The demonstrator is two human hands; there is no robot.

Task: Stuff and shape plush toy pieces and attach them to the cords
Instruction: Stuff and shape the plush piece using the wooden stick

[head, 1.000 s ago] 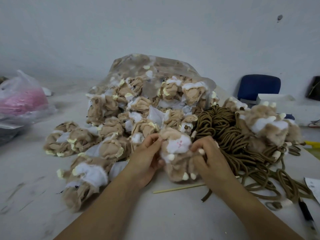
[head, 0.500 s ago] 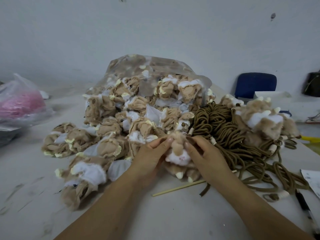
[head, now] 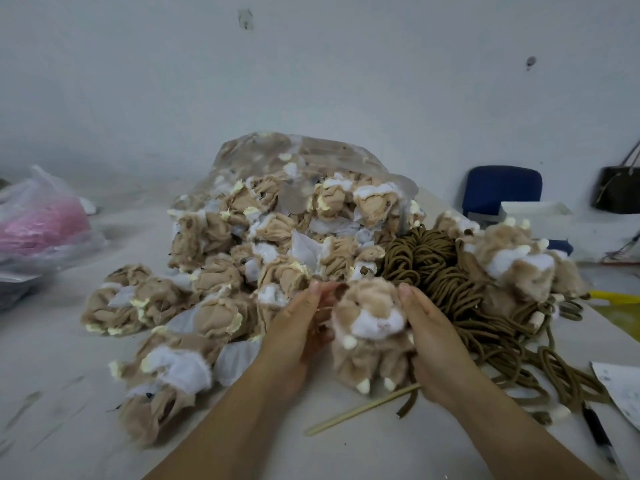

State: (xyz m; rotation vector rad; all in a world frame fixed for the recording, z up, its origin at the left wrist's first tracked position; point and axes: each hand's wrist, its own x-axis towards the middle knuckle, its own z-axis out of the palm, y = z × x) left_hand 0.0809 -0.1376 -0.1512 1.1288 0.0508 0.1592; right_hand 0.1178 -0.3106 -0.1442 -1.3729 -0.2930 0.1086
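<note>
Both hands cup one plush toy: my left hand at its 9 o'clock, right hand at 3. The plush toy stands upright, long axis 12-to-6, face toward me, cords piled toward 2 o'clock

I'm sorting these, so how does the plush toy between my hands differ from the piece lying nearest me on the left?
The plush toy is plump and furry side out, with a white face showing; the flat piece lies limp and crumpled, apparently inside out. The toy sits between both hands; the piece lies untouched on the table. Both are tan and white.
</note>
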